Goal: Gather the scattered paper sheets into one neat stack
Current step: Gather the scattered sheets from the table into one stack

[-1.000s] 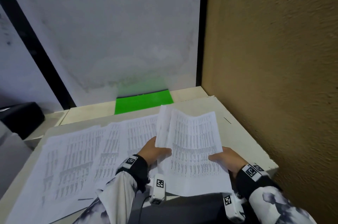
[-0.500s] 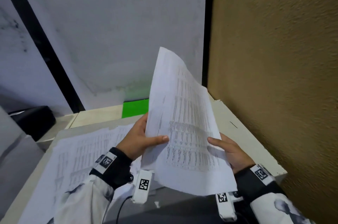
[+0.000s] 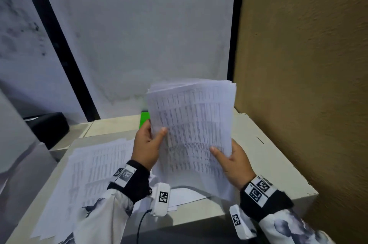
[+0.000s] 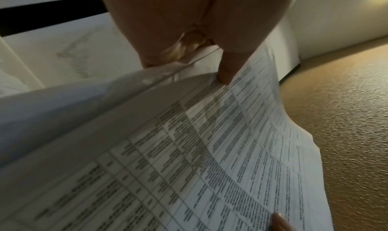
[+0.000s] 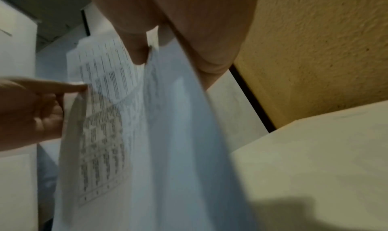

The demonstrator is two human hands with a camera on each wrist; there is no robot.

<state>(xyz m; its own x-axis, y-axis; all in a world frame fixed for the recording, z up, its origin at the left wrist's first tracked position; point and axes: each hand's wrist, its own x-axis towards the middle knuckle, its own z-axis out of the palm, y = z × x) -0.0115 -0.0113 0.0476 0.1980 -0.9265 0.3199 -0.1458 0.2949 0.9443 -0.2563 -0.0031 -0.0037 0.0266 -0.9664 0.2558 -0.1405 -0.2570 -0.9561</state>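
Observation:
A bundle of printed sheets [image 3: 193, 130] stands nearly upright above the white table [image 3: 264, 166], its lower edge curling near the tabletop. My left hand [image 3: 148, 144] grips the bundle's left edge, thumb on the printed face. My right hand [image 3: 232, 161] holds the right edge, thumb in front and fingers behind. In the left wrist view the thumb [image 4: 227, 68] presses the table-printed sheets [image 4: 189, 160]. The right wrist view shows the bundle [image 5: 147, 135] edge-on, pinched from both sides. More printed sheets [image 3: 85, 174] lie spread and overlapping on the left part of the table.
A textured tan wall [image 3: 308, 64] stands close on the right. A white wall panel [image 3: 139, 34] with black strips rises behind the table. A green patch [image 3: 144, 119] shows at the table's back. A black object [image 3: 49, 128] sits far left.
The bundle went from lying tilted over the table to being lifted on edge, then turned to face me upright. Both hands shifted to grip its side edges.

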